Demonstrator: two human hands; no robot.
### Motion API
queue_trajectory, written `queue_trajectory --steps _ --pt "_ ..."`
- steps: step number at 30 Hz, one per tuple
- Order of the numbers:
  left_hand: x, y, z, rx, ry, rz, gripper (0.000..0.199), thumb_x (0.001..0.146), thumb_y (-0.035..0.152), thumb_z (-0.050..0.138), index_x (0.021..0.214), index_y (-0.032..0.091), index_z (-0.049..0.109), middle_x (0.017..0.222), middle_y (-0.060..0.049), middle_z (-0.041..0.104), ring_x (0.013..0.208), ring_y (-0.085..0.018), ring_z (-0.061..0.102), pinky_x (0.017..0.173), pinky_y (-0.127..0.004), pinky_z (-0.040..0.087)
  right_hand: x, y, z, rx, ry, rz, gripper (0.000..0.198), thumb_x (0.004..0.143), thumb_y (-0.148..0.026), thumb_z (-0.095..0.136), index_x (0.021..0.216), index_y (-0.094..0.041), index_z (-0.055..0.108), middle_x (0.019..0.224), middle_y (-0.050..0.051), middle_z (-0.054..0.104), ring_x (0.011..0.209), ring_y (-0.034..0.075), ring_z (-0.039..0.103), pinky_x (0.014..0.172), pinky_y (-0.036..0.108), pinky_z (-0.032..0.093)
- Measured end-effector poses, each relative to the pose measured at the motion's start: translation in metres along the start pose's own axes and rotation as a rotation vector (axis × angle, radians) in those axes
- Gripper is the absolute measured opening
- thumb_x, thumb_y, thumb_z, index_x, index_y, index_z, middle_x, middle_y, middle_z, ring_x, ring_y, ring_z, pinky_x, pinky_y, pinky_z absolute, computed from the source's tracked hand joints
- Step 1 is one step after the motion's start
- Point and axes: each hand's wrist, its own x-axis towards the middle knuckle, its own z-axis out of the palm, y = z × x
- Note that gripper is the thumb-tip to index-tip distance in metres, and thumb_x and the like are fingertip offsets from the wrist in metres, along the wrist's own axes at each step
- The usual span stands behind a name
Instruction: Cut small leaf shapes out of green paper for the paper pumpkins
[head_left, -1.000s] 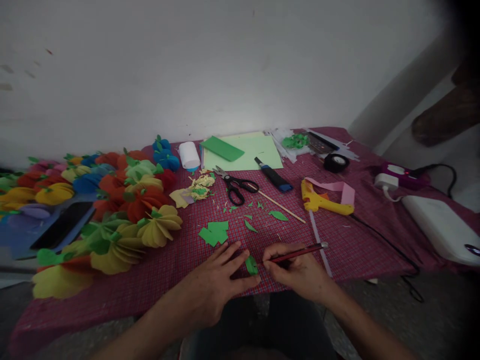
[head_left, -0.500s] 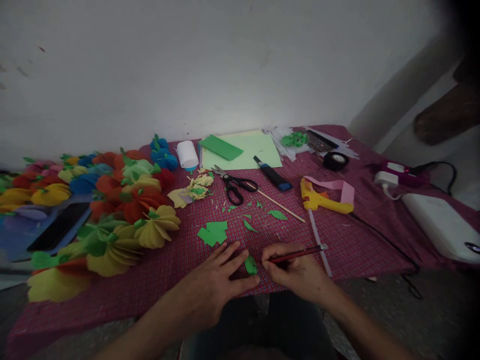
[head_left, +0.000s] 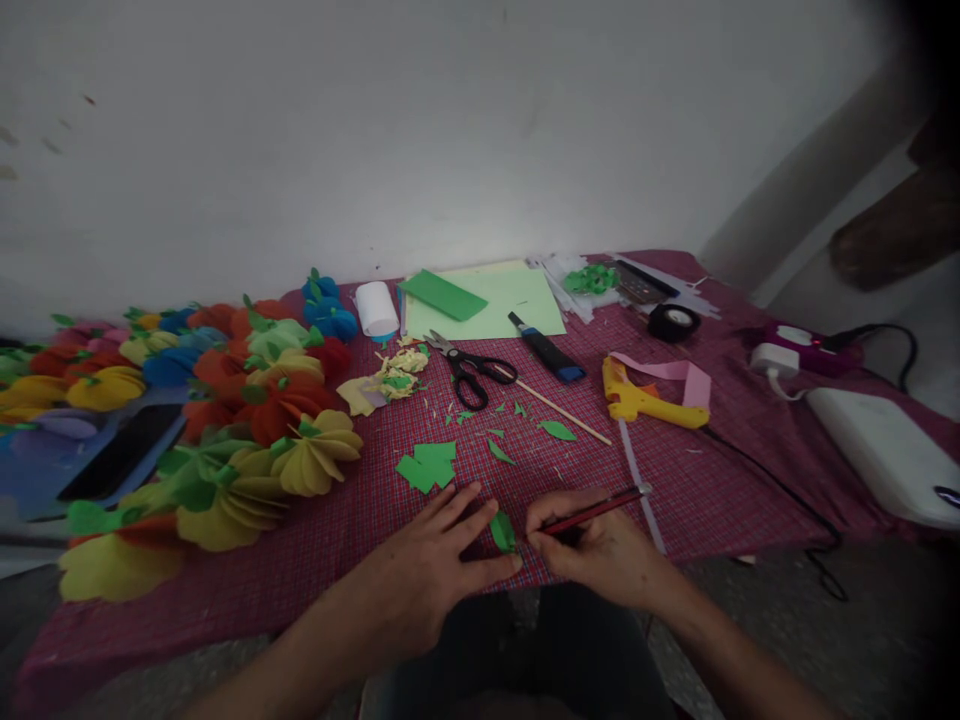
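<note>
Lower centre, the left hand [head_left: 435,555] lay palm-down, fingers spread; the right hand [head_left: 596,542] pinched a red pencil [head_left: 589,513]! Between them, a green paper leaf [head_left: 502,531]: marking, seemingly, the next stroke needing it steady.

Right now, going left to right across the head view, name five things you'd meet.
Black rectangular phone, white cylindrical roll, green leaf-shaped paper, slim dark-red pencil in the right hand, white rectangular box.
</note>
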Motion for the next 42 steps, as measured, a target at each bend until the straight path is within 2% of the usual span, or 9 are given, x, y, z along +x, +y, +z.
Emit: queue_trajectory --steps 6,11,15,21,29,37,42 --pt "0.0004 -0.0012 0.001 0.007 0.009 0.021 0.078 0.067 0.003 0.056 0.135 0.036 0.037 0.15 -0.008 0.023 0.137 -0.034 0.011 0.105 -0.057 0.023 -0.0001 -0.0021 0.0005 0.0 -0.002 0.005 0.014 0.071 -0.006 0.053 0.069 -0.018 0.06 0.06 -0.004 0.052 0.055 0.009 0.047 0.05 0.019 0.036" --pt "-0.0013 -0.0013 0.0016 0.007 0.015 0.017 0.081 0.067 0.004 0.055 0.138 0.036 0.032 0.149 -0.008 0.026 0.138 -0.033 0.01 0.106 -0.057 0.022 0.0011 -0.002 -0.0048 0.194 0.166 0.095 0.003 0.076 -0.019 0.056 0.073 -0.018 0.058 0.058 -0.005 0.051 0.047 0.007 0.044 0.045 0.019 0.034" --pt "-0.0012 0.0001 -0.0011 0.003 -0.007 0.002 0.084 0.066 0.006 0.056 0.141 0.031 0.028 0.149 -0.01 0.026 0.137 -0.034 0.01 0.106 -0.056 0.021 0.0024 -0.0036 -0.0071 0.28 0.249 0.155 0.013 0.079 -0.031 0.057 0.081 -0.018 0.056 0.059 -0.004 0.054 0.043 0.007 0.042 0.042 0.019 0.033" --pt "-0.0006 0.0 -0.0024 -0.004 -0.004 0.002 0.085 0.062 0.002 0.054 0.139 0.031 0.032 0.151 -0.009 0.021 0.137 -0.034 0.011 0.107 -0.055 0.02 -0.0001 -0.0036 -0.0023 0.179 0.177 0.112 0.011 0.083 -0.029 0.053 0.086 -0.019 0.058 0.068 -0.002 0.057 0.054 0.01 0.049 0.05 0.02 0.039" --pt "-0.001 -0.0001 -0.0009 -0.018 0.002 -0.011 0.083 0.063 0.002 0.054 0.138 0.031 0.034 0.152 -0.009 0.019 0.137 -0.033 0.011 0.107 -0.054 0.02 0.0031 -0.0025 0.0003 -0.07 0.095 0.032 0.011 0.083 -0.021 0.051 0.08 -0.02 0.061 0.07 -0.001 0.061 0.065 0.013 0.057 0.059 0.022 0.044" --pt "-0.0001 0.0011 -0.0028 -0.019 -0.008 -0.009 0.083 0.063 0.002 0.055 0.139 0.03 0.033 0.152 -0.01 0.018 0.137 -0.034 0.011 0.107 -0.055 0.02 0.0035 -0.0011 0.0007 -0.086 0.058 -0.003 0.012 0.086 -0.021 0.051 0.085 -0.02 0.063 0.076 0.0 0.064 0.072 0.014 0.059 0.065 0.022 0.046" --pt "-0.001 0.0005 -0.0008 -0.011 -0.009 -0.016 0.087 0.061 0.002 0.055 0.139 0.031 0.031 0.152 -0.01 0.014 0.137 -0.034 0.011 0.107 -0.055 0.019 0.0048 -0.0046 0.0005 -0.119 0.054 0.0 0.01 0.084 -0.021 0.053 0.083 -0.019 0.063 0.073 0.0 0.062 0.069 0.014 0.058 0.062 0.022 0.046"
